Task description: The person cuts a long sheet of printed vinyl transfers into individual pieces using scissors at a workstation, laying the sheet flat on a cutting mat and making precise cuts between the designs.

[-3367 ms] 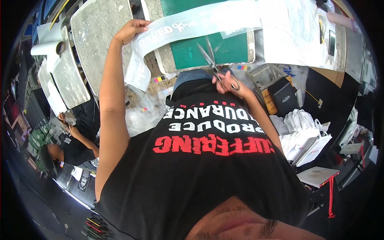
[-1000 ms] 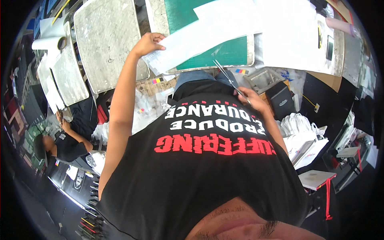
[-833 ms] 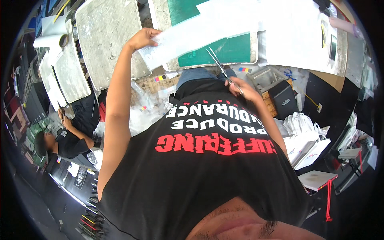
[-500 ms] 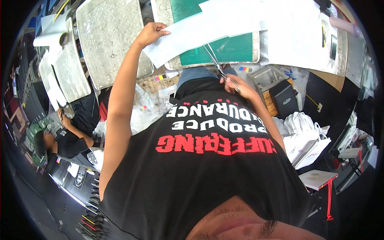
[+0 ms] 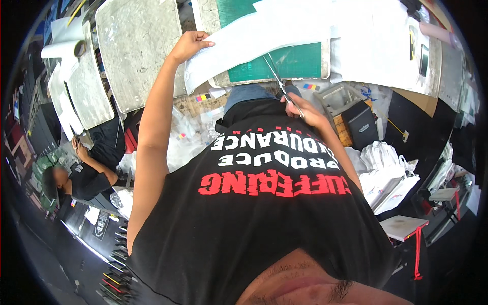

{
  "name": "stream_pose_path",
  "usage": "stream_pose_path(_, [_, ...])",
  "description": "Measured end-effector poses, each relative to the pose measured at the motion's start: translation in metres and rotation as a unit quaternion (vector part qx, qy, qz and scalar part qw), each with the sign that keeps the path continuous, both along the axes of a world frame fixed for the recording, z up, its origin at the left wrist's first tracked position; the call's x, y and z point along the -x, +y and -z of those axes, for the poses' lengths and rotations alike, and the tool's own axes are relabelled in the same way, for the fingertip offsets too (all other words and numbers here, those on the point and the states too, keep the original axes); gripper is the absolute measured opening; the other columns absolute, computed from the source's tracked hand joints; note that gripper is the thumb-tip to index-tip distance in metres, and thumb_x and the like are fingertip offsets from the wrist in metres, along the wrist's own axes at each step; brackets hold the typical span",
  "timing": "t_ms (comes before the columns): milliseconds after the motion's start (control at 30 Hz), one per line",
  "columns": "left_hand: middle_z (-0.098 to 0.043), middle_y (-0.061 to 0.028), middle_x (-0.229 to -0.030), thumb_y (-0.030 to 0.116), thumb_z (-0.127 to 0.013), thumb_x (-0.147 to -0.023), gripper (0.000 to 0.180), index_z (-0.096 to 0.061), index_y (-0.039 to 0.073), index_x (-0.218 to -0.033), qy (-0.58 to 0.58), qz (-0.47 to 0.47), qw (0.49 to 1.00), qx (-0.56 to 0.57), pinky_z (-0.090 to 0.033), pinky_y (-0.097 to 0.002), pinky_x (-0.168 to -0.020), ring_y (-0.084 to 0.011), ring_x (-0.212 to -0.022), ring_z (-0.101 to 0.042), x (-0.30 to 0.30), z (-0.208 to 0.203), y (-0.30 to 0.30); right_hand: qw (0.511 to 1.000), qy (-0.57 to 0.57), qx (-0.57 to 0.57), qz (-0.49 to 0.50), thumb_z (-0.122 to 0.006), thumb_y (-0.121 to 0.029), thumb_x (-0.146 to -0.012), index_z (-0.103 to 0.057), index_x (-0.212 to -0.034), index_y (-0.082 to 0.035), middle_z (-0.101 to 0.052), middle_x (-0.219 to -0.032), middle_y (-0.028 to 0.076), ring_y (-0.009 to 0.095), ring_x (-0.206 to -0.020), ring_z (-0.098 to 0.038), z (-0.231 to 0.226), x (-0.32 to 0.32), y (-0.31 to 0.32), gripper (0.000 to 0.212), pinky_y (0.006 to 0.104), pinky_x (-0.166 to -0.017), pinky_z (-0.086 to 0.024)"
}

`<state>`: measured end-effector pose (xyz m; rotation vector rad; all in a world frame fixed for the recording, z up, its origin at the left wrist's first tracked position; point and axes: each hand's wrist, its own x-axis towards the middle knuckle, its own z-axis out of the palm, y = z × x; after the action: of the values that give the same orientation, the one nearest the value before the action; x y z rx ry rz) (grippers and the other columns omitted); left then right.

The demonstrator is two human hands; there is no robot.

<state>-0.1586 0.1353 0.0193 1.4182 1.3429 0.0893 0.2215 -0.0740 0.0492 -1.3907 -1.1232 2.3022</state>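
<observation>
My left hand (image 5: 192, 46) pinches the left end of a long white strip of sheet material (image 5: 244, 43) between thumb and fingers. The strip curves rightward over a green cutting mat (image 5: 300, 62), and its left end hangs past the mat. Closer to my body, my right hand (image 5: 301, 108) grips a pair of metal scissors (image 5: 277, 76) by the handles. Their blades point up and left, with the tips near the strip's lower edge and slightly parted. Whether the tips touch the sheet I cannot tell.
A worn grey board (image 5: 140, 51) lies left of the mat. More white sheet (image 5: 376, 46) covers the right side, with a dark phone-like object (image 5: 423, 60) on it. White bags (image 5: 384, 162) stand at lower right. Another person (image 5: 86, 175) works at far left.
The strip now bows in a smoother curve, and its left end has shifted slightly. The scissors have moved a little to the right, and their blades are closer together.
</observation>
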Motion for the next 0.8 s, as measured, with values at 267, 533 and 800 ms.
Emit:
stream_pose_path(267, [-0.071,-0.0057,-0.08,0.023,-0.08,-0.08,0.03,-0.072,-0.001,-0.094,-0.036,-0.034,0.999,0.012,-0.051,-0.0256,-0.064,-0.0102,-0.067,-0.064,-0.004,0.015,0.0,1.0,-0.026,-0.002,0.015,-0.056,-0.05,-0.097,-0.055,-0.113,-0.007,-0.051,-0.075,0.0,0.01,-0.067,-0.049,0.012,0.015,0.009,0.046,0.0259,-0.061,-0.041])
stream_pose_path(533, [-0.073,-0.0073,-0.082,0.026,-0.083,-0.076,0.036,-0.073,-0.001,-0.097,-0.029,-0.038,0.999,0.008,-0.053,-0.026,-0.066,-0.0116,-0.068,-0.066,-0.005,0.015,0.0,0.997,-0.029,-0.008,0.064,-0.061,-0.039,-0.097,-0.059,-0.111,-0.001,-0.051,-0.061,-0.002,0.007,-0.05,-0.048,0.036,0.034,0.01,0.04,0.0234,-0.047,-0.037])
stream_pose_path(800, [-0.072,-0.006,-0.08,0.022,-0.081,-0.08,0.029,-0.072,-0.002,-0.093,-0.001,-0.029,1.0,0.012,-0.051,-0.0243,-0.061,-0.0092,-0.066,-0.064,-0.015,0.011,-0.002,0.991,0.0,0.002,0.132,-0.065,-0.039,-0.094,-0.062,-0.103,0.001,-0.054,-0.058,0.0,0.008,-0.045,-0.051,0.037,0.046,0.028,0.041,0.0238,-0.042,-0.037])
